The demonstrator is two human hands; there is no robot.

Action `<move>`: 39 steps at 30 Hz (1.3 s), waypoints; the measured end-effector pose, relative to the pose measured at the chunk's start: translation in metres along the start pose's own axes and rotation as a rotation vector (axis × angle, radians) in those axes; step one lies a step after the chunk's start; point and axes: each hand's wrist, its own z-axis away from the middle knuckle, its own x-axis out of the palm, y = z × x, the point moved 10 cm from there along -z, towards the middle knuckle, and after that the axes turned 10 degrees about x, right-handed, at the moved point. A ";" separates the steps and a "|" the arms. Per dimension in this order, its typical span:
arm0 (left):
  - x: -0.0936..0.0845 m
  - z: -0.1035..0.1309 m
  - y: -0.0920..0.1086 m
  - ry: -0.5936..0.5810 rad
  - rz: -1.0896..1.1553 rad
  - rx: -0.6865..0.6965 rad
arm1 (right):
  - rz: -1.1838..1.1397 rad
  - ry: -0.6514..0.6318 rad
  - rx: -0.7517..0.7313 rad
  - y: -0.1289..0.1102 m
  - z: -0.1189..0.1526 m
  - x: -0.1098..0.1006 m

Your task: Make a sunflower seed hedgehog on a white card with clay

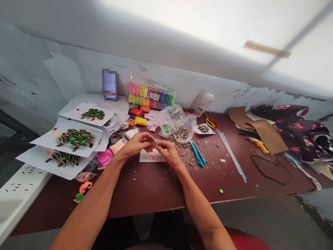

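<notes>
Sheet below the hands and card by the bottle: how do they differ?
The sheet shows reddish drawn lines and no seeds on its visible part; the card bears seeds with green bits.
The sheet lies nearer the person; the card lies farther off, by the bottle.
The left hand and right hand partly hide the sheet; neither covers the card.
Both are white and on the table.
</notes>
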 end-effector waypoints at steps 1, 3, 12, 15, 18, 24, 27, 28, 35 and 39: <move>-0.001 0.000 0.000 0.009 -0.001 0.001 | -0.001 -0.006 -0.006 -0.001 0.000 0.001; -0.002 0.000 0.003 0.011 -0.013 0.012 | 0.002 -0.018 -0.022 -0.004 0.001 0.002; 0.004 0.003 0.017 -0.059 -0.030 0.078 | 0.135 0.081 -0.155 -0.022 0.009 -0.004; 0.007 0.003 0.012 -0.067 0.007 0.050 | 0.145 0.112 -0.199 -0.027 0.011 -0.006; 0.004 0.002 0.010 -0.002 0.042 0.038 | 0.162 0.159 -0.219 -0.030 0.014 -0.007; -0.003 0.000 0.012 0.085 0.058 0.065 | 0.192 0.226 -0.222 -0.036 0.020 -0.008; -0.016 0.001 0.014 0.205 0.053 0.087 | 0.057 0.226 -0.186 -0.033 0.017 -0.015; -0.019 0.001 0.013 0.235 0.057 0.085 | 0.014 0.224 -0.168 -0.031 0.016 -0.017; -0.028 0.003 0.014 0.280 0.089 0.081 | -0.040 0.186 -0.082 -0.019 0.009 -0.018; -0.035 0.006 0.018 0.340 0.109 0.095 | -0.075 0.191 -0.009 -0.008 0.007 -0.019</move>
